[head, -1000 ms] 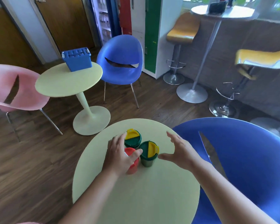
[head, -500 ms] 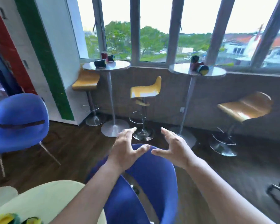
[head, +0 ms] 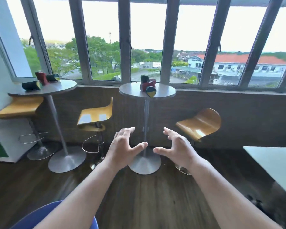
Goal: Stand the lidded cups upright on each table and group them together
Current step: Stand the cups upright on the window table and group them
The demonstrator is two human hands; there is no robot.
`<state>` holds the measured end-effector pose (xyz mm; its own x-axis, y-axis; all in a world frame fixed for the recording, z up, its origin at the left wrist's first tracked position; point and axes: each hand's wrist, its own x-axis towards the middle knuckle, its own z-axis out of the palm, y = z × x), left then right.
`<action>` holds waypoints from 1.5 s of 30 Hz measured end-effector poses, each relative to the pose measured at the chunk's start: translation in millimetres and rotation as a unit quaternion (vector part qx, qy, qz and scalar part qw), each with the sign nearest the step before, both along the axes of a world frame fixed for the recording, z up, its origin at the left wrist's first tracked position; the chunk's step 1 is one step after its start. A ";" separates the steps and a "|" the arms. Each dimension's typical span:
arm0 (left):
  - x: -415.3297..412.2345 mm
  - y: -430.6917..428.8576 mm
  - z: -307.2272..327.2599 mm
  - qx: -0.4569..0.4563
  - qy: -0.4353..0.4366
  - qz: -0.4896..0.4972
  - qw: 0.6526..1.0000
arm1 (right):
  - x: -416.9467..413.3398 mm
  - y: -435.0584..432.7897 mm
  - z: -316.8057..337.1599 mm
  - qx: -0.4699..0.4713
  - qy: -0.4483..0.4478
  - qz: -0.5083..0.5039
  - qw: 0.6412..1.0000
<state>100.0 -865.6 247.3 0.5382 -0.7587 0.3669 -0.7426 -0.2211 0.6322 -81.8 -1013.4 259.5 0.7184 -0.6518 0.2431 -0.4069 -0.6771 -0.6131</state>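
two tables: a round grey pedestal table [head: 163,94] at 12 o'clock and a second round grey pedestal table [head: 59,86] at 10 o'clock, both under the window, each with cups not yet sorted.
centre cups: a dark green cup lying on its side with a yellow-and-blue lid [head: 150,91] facing the camera, touching a red cup on its side [head: 146,85]; a dark upright cup [head: 144,78] just behind them.
left cups: a dark green tipped cup with a yellow end [head: 30,85], a red cup [head: 42,77] tilted or upright, hard to tell at this range, and another dark tipped cup [head: 53,77].
left hand [head: 122,146]: empty, fingers spread wide, at 6 o'clock, well short of either table.
right hand [head: 177,147]: empty, fingers splayed and curled as if for a cup body.
handling: likely light, stiff plastic that rolls freely on its side; take each around the mid-wall, not by the lid, which may pop off.
writing: none readable on cups; sign on far building too blurred.
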 end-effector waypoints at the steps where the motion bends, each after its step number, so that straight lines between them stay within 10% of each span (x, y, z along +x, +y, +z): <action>1: 8.5 -19.2 0.6 -0.003 -0.002 0.000 1.000 | 7.1 -19.1 1.6 -0.005 -0.001 -0.002 1.000; 28: 259.8 -432.9 42.3 -0.031 -0.016 0.080 0.996 | 273.8 -455.3 47.0 -0.028 -0.051 0.029 0.998; 45: 513.3 -673.9 75.1 -0.006 -0.102 -0.028 0.994 | 427.7 -508.0 -30.4 -0.032 -0.077 -0.103 0.991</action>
